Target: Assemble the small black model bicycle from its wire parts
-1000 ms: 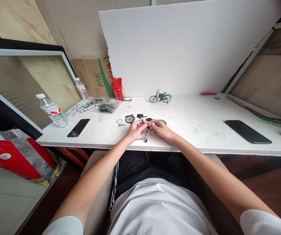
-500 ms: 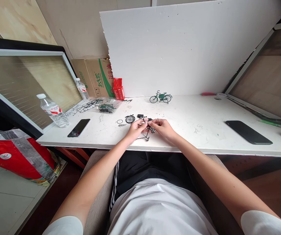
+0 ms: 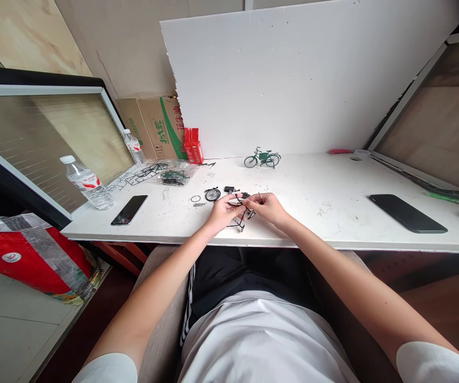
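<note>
Between my hands, just over the front part of the table, is a black model bicycle frame with thin bars. My left hand is closed on it from the left, with a curved black piece showing at the fingertips. My right hand pinches the same model from the right, thumb and finger near my left fingertips. Fingers hide much of the model and the exact grip points. Left of the hands lie a small spoked wheel, a thin black ring and a tiny grey part. A black block-shaped part lies behind them.
A green model bicycle stands at the back of the white table. Bagged parts, part sprues, a red box and a water bottle are leftward. Phones lie left and right.
My fingertips have shifted slightly, and more of the curved black piece shows between them. Both hands stay on the model. The view has tilted a little.
</note>
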`<action>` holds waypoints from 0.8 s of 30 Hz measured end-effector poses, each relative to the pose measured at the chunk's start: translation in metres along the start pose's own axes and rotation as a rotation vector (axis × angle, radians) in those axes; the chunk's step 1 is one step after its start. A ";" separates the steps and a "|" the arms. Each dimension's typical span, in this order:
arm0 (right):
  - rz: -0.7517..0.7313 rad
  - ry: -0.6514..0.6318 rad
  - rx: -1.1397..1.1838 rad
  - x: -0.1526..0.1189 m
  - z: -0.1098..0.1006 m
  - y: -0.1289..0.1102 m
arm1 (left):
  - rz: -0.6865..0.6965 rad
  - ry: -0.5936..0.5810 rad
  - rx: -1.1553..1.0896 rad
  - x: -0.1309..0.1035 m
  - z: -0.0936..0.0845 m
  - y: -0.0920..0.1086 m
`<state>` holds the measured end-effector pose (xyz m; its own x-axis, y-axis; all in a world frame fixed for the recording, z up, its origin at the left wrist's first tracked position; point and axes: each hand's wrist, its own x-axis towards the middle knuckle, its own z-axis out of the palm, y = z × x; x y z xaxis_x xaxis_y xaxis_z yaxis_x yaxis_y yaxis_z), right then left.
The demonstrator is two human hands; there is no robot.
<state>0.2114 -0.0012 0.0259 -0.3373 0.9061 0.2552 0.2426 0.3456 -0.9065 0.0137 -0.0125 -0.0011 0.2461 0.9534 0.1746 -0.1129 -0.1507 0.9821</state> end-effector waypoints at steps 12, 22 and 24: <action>0.000 0.049 0.005 0.003 -0.004 0.005 | -0.031 0.045 -0.039 -0.001 0.003 0.005; 0.048 0.094 0.035 0.003 -0.005 -0.007 | -0.058 0.140 -0.094 0.004 -0.007 0.009; 0.058 0.122 0.054 0.004 -0.007 -0.007 | -0.044 0.168 -0.111 0.006 -0.014 0.017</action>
<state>0.2148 0.0018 0.0351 -0.2100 0.9483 0.2380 0.2084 0.2812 -0.9367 -0.0003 -0.0054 0.0152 0.0903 0.9900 0.1080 -0.2134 -0.0867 0.9731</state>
